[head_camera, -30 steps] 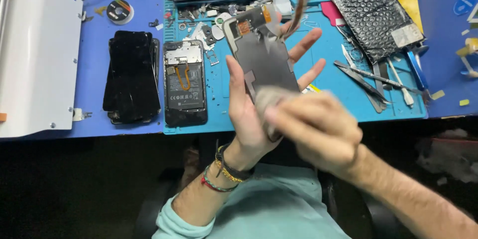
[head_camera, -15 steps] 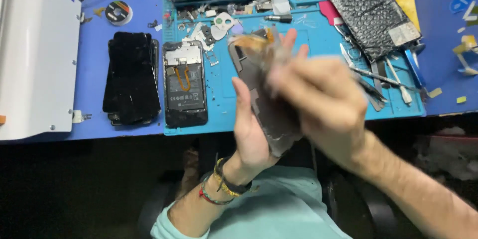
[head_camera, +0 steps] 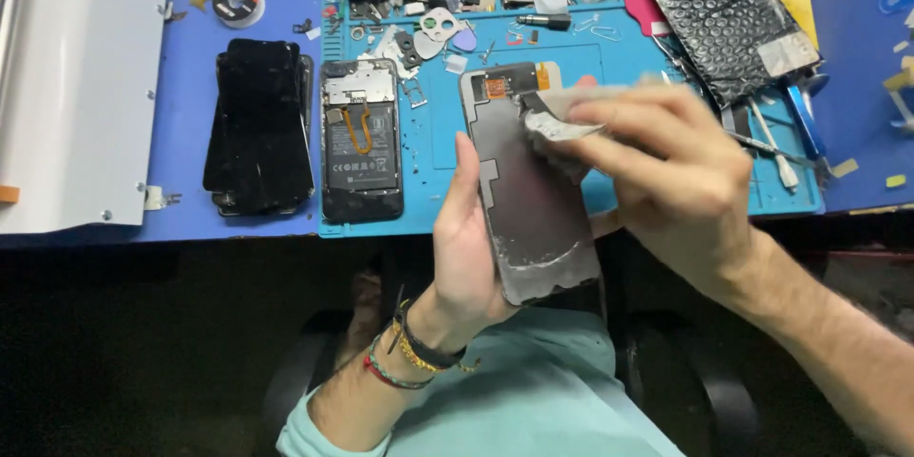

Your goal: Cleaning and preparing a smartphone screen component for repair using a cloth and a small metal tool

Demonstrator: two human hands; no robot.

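Above the blue silicone work mat (head_camera: 447,200), my left hand (head_camera: 471,257) grips a grey phone panel (head_camera: 528,200); my right hand (head_camera: 666,181) pinches a grey cloth (head_camera: 557,124) against its top.

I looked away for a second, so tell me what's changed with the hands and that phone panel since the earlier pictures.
The right hand, pressing a small grey cloth, moved from the lower end of the grey phone panel up to its top end. The left hand kept its grip on the panel, fingers now closed in behind it. The opened phone and the black screen on the blue mat lie as before.
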